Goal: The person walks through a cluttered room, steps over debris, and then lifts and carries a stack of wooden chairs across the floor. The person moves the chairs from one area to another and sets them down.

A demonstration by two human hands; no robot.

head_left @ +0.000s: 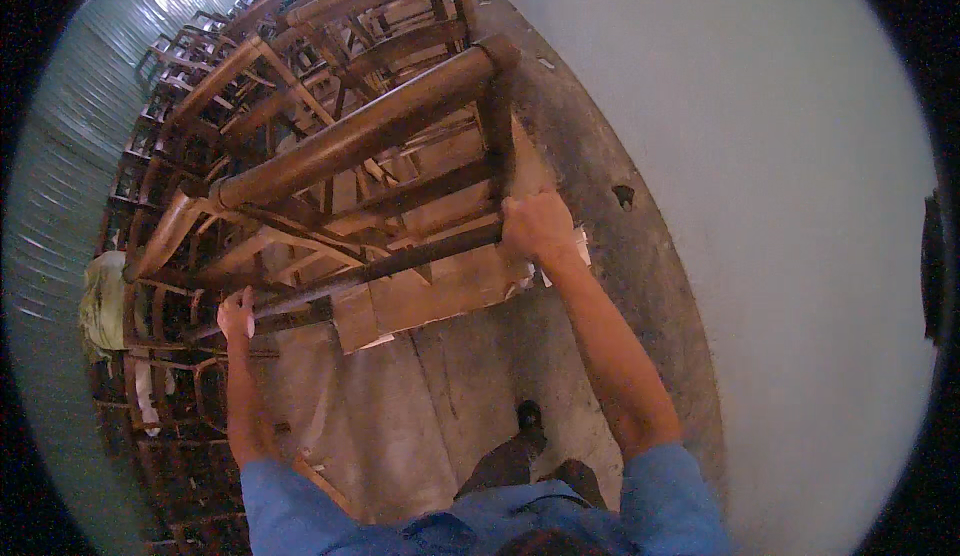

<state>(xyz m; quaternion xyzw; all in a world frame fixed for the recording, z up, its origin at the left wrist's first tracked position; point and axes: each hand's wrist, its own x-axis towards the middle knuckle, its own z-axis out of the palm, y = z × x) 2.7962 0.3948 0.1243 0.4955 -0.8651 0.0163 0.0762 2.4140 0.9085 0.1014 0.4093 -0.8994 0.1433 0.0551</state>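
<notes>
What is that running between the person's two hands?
In the head view, a dark rail of the wooden frame runs from the left hand to the right hand; brown cardboard shows behind it.

Smooth, slightly glossy wooden frame [370, 128], matt brown cardboard [430, 291], rough-looking floor [640, 281], shiny ribbed sheeting [75, 146], smooth matt grey wall [800, 216], blue cloth sleeve [670, 501]

No lettering, label, number or sign can be read on anything in view.
</notes>
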